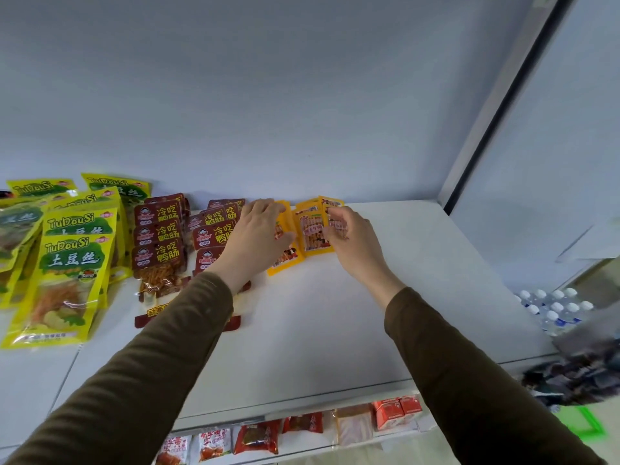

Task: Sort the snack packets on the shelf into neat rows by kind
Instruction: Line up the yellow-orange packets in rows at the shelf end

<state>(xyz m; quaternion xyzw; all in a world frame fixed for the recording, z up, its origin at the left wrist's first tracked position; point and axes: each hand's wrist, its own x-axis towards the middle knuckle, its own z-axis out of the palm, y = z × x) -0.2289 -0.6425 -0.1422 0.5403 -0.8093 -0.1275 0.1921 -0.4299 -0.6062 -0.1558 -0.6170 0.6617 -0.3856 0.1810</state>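
White shelf carries orange packets far centre. Left hand flat, fingers straight, presses them; right hand pinches one.

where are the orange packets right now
In the head view the orange packets lie at the back of the white shelf, near centre, just right of the dark red packets, between the left hand and right hand.

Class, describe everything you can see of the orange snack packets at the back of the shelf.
The orange snack packets are small, flat, glossy pouches with food pictures and red print. A few lie overlapping near the back of the white shelf, right of the dark red packets. The left hand rests on one; the right hand pinches another.
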